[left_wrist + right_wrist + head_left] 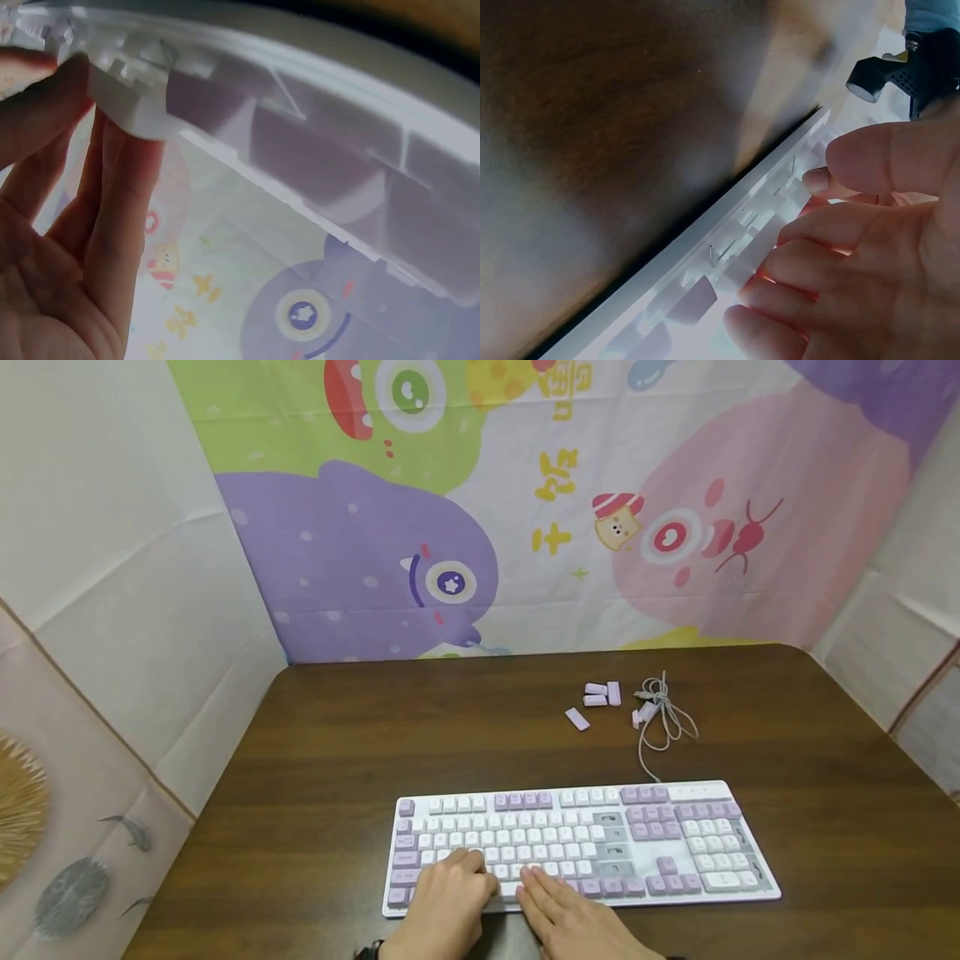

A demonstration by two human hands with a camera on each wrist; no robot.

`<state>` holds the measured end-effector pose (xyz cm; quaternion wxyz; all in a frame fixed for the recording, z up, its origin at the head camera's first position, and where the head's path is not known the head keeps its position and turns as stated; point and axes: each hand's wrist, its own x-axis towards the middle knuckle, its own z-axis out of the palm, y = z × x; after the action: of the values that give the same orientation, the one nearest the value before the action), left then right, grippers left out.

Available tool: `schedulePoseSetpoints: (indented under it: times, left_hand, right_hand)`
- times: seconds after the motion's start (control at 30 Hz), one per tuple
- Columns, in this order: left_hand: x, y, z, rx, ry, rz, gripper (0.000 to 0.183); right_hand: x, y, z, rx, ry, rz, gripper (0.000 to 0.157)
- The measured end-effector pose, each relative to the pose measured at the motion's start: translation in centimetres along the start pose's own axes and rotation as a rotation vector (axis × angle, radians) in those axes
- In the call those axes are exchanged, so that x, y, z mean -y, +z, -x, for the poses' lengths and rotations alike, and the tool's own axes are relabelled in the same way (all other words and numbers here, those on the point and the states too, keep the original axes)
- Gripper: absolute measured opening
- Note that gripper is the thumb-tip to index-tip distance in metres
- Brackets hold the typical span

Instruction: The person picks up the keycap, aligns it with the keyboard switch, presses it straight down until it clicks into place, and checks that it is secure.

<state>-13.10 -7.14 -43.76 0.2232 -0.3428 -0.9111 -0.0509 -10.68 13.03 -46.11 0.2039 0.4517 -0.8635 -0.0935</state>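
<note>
A white and lilac keyboard [697,792] lies flat on the brown table. Over the left end of its white spacebar [507,888] is my left hand [450,897], fingers bent. In the left wrist view, that hand's thumb and fingers pinch the end of the white spacebar [127,109], and a thin metal wire shows beside it. My right hand [566,918] rests with nearly straight fingers on the right part of the spacebar. Metal wires also show under the keys in the right wrist view, near the right hand's fingertips [765,330]. Whether the spacebar is fully seated cannot be told.
Several loose lilac keycaps [596,693] lie behind the keyboard. Beside them is a bundled grey cable [663,706] joined to the keyboard's back edge. Grey uncovered key slots [615,850] show right of the letter keys. A cartoon cloth [360,552] hangs behind the table.
</note>
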Motion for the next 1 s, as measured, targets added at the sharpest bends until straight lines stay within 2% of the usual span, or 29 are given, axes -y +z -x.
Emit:
schedulePoseSetpoints:
  times: [0.1, 0.2, 0.37, 0.43, 0.5, 0.57, 0.63, 0.83, 1.0]
  left_hand:
    - [0.6, -0.2, -0.6, 0.056, -0.022, 0.059, 0.02]
    - [1.3, -0.4, -1.4, 0.154, -0.051, 0.136, 0.019]
    - [2.2, -0.9, -2.5, 0.337, -0.086, 0.25, 0.016]
    - [2.4, -0.9, -2.8, 0.376, -0.093, 0.272, 0.015]
    - [2.4, -0.9, -2.9, 0.387, -0.092, 0.27, 0.015]
    - [2.2, -0.9, -2.8, 0.369, -0.089, 0.244, 0.015]
    - [1.9, -0.7, -2.5, 0.325, -0.078, 0.211, 0.016]
    - [0.9, 0.1, -0.7, 0.115, -0.027, 0.106, 0.02]
    - [0.2, 0.5, 0.1, 0.007, 0.005, 0.043, 0.022]
  right_hand:
    - [-0.3, -0.5, -0.2, 0.008, 0.037, -0.094, 0.051]
    - [-0.7, -1.0, -0.4, 0.035, 0.078, -0.208, 0.05]
    - [-1.2, -1.9, -0.8, 0.209, 0.148, -0.407, 0.05]
    - [-1.4, -2.2, -1.0, 0.279, 0.183, -0.471, 0.051]
    - [-1.5, -2.4, -1.1, 0.32, 0.207, -0.515, 0.052]
    - [-1.5, -2.4, -1.1, 0.321, 0.215, -0.52, 0.052]
    - [-1.5, -2.3, -1.0, 0.276, 0.192, -0.469, 0.051]
    - [-0.8, -1.2, -0.3, 0.068, 0.084, -0.217, 0.049]
    - [-0.3, -0.3, 0.0, -0.039, 0.028, -0.045, 0.052]
